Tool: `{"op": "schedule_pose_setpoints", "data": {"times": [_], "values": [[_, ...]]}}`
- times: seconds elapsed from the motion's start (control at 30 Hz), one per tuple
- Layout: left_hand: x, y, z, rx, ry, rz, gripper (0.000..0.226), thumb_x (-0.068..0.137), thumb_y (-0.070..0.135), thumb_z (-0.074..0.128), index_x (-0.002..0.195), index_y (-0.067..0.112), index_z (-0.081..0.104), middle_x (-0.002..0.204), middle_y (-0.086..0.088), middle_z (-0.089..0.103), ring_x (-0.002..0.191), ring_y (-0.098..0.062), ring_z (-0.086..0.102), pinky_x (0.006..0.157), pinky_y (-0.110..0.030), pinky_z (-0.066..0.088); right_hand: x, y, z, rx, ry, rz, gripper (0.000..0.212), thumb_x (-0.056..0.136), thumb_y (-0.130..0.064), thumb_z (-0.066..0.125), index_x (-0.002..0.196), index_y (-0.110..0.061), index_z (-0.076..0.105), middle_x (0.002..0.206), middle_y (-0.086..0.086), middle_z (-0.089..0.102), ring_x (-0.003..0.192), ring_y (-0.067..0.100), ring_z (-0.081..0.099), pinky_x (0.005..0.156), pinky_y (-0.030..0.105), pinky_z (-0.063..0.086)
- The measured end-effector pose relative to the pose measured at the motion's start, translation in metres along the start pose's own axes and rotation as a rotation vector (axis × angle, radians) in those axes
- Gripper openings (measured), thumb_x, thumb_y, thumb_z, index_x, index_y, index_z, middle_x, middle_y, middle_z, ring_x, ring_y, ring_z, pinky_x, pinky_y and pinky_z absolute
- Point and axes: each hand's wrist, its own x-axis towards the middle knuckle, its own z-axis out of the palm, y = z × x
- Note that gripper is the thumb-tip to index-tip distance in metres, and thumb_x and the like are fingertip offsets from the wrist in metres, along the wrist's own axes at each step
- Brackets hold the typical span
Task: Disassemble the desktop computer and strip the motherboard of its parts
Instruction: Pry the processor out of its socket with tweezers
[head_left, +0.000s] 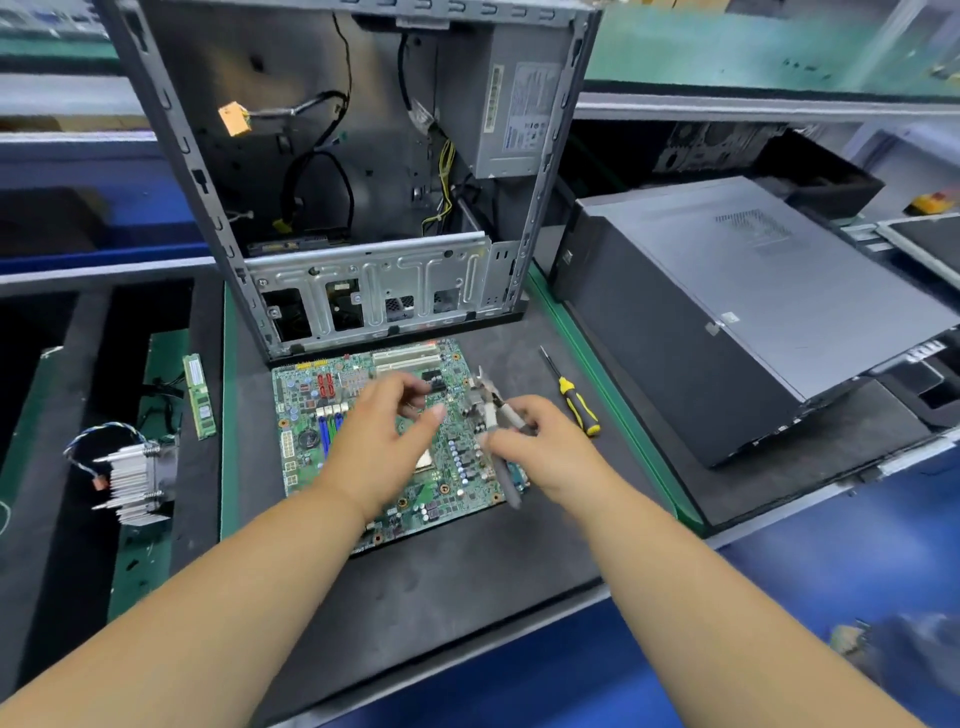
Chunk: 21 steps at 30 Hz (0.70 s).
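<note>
The green board (363, 441) lies flat on the dark mat (467, 571). In front of it, the mat is bare, so a hand can slide in from there. Behind the board stands the open computer box (363, 156), right at its back edge like a wall. Loose wires (317, 171) hang inside the box. To the right, a screwdriver (571, 397) lies near the board, and past it a closed computer (753, 312) fills that side. To the left, a memory stick (199, 397) and a metal cooler (135, 475) lie well apart from the board.
</note>
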Motion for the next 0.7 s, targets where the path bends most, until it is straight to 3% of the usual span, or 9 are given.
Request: {"op": "schedule_pose_setpoints", "data": {"times": [0.07,0.13,0.2,0.3,0.37,0.4,0.5,0.57,0.7], "values": [[-0.005,0.024,0.009,-0.259,-0.24,-0.126,0.028,0.096,0.044,0.046,0.098,0.022,0.062,0.09,0.007,0.068,0.083,-0.007,0.064,0.077,-0.027,0.05,0.0,-0.004,0.007,0.166,0.033,0.006,0.041,0.069,-0.046,0.078,0.101,-0.028,0.058,0.089,-0.01,0.065,0.083,0.002,0.066,0.068,0.018,0.049],[-0.008,0.04,0.017,-0.572,-0.335,-0.252,0.036,0.098,0.042,0.043,0.094,0.015,0.065,0.08,-0.004,0.07,0.069,-0.017,0.065,0.065,-0.025,0.053,-0.002,-0.007,0.009,0.215,0.043,0.009,0.034,0.079,-0.048,0.075,0.102,-0.03,0.058,0.088,-0.015,0.065,0.074,-0.01,0.063,0.061,0.011,0.045],[-0.007,0.045,0.019,-0.71,-0.275,-0.317,0.032,0.098,0.034,0.047,0.092,0.009,0.065,0.071,-0.006,0.064,0.056,-0.014,0.058,0.054,-0.02,0.048,-0.004,-0.007,0.004,0.197,0.013,0.038,0.031,0.085,-0.057,0.064,0.106,-0.035,0.059,0.102,-0.017,0.065,0.089,-0.007,0.06,0.072,0.018,0.046],[-0.003,0.041,0.024,-0.62,-0.228,-0.349,0.029,0.1,0.024,0.046,0.091,0.006,0.067,0.062,-0.001,0.058,0.048,-0.009,0.049,0.045,-0.016,0.039,-0.012,-0.003,-0.016,0.231,-0.003,0.1,0.05,0.08,-0.066,0.056,0.121,-0.039,0.059,0.121,-0.02,0.058,0.107,0.0,0.055,0.08,0.025,0.042],[-0.003,0.038,0.031,-0.597,-0.183,-0.369,0.028,0.101,0.018,0.045,0.091,0.005,0.068,0.061,-0.001,0.054,0.047,-0.01,0.045,0.047,-0.019,0.037,-0.019,0.001,-0.036,0.262,0.067,0.118,0.058,0.077,-0.066,0.055,0.129,-0.04,0.055,0.128,-0.02,0.055,0.117,0.005,0.053,0.086,0.028,0.039],[-0.002,0.037,0.035,-0.605,-0.151,-0.378,0.028,0.101,0.017,0.046,0.091,0.005,0.069,0.06,0.0,0.052,0.047,-0.01,0.043,0.05,-0.021,0.036,-0.023,0.004,-0.046,0.287,0.122,0.105,0.05,0.081,-0.063,0.055,0.126,-0.04,0.057,0.128,-0.019,0.056,0.118,0.006,0.054,0.092,0.031,0.04],[0.002,0.039,0.048,-0.692,-0.084,-0.412,0.03,0.102,0.014,0.042,0.091,0.002,0.067,0.054,0.003,0.047,0.042,-0.008,0.033,0.046,-0.021,0.031,-0.033,0.013,-0.071,0.346,0.286,0.054,0.016,0.094,-0.043,0.055,0.106,-0.039,0.064,0.11,-0.012,0.066,0.098,0.006,0.063,0.099,0.036,0.045],[0.01,0.04,0.057,-0.836,-0.09,-0.466,0.031,0.104,0.013,0.037,0.095,0.0,0.064,0.052,0.004,0.044,0.038,-0.006,0.029,0.041,-0.018,0.027,-0.043,0.019,-0.08,0.346,0.337,0.047,0.012,0.094,-0.033,0.056,0.098,-0.036,0.066,0.102,-0.008,0.068,0.084,0.005,0.063,0.09,0.031,0.046],[0.04,0.04,0.078,-0.984,-0.085,-0.588,0.035,0.106,0.02,0.03,0.099,0.005,0.061,0.05,0.007,0.043,0.035,-0.003,0.028,0.039,-0.016,0.025,-0.061,0.03,-0.08,0.29,0.239,0.054,0.017,0.091,-0.022,0.057,0.099,-0.029,0.071,0.097,-0.009,0.071,0.073,0.002,0.061,0.077,0.023,0.044]]}}
